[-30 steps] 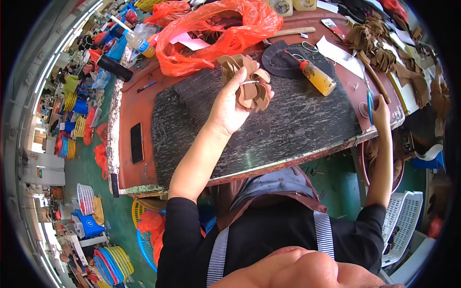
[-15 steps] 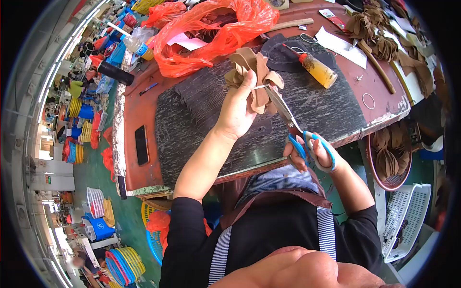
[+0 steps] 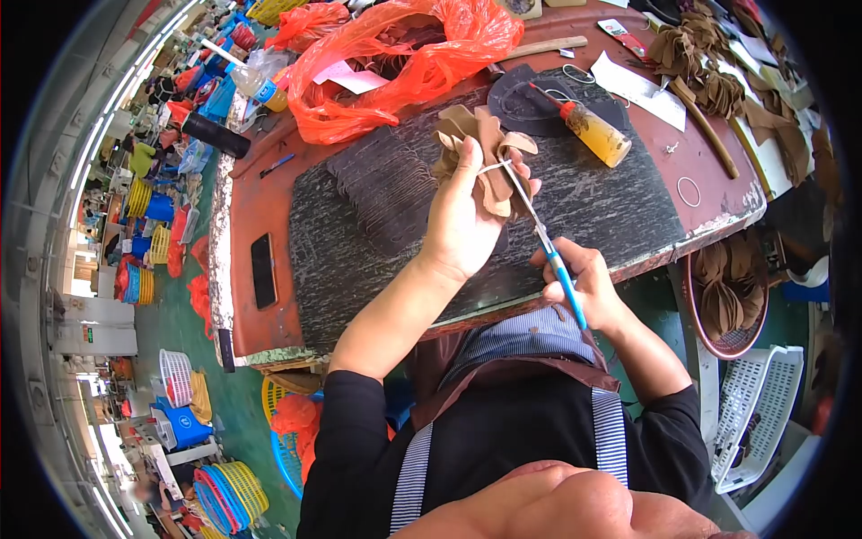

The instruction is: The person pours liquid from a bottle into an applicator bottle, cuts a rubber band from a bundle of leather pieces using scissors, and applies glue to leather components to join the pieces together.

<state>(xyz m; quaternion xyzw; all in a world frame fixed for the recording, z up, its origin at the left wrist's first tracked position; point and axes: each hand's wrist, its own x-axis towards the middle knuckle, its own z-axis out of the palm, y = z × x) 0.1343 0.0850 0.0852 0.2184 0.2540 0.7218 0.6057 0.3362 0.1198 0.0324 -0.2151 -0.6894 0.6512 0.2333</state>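
Observation:
My left hand [image 3: 462, 216] is wrapped round a bundle of brown leather pieces [image 3: 489, 144], held over the dark cutting board [image 3: 350, 287]. A thin white band [image 3: 493, 167] runs across the bundle. In my right hand [image 3: 588, 280] are blue-handled scissors [image 3: 548, 242], seen edge-on, with the blade tips right at the band. Stacked dark pieces [image 3: 382, 180] lie on the board, left of the bundle. Behind it, a bottle of yellow liquid with a red top [image 3: 593, 133] rests on its side by dark flat pieces [image 3: 521, 99].
A red plastic bag [image 3: 332, 103] spreads over the back of the table. A phone [image 3: 263, 271] lies near the left edge. More brown bundles [image 3: 709, 90] sit at the back right beside a wooden stick [image 3: 705, 126]. Below right stand a basket [image 3: 729, 346] and a white crate [image 3: 759, 413].
The scissors have turned from showing both handle loops to edge-on. My left hand and the bundle have shifted slightly right and toward me.

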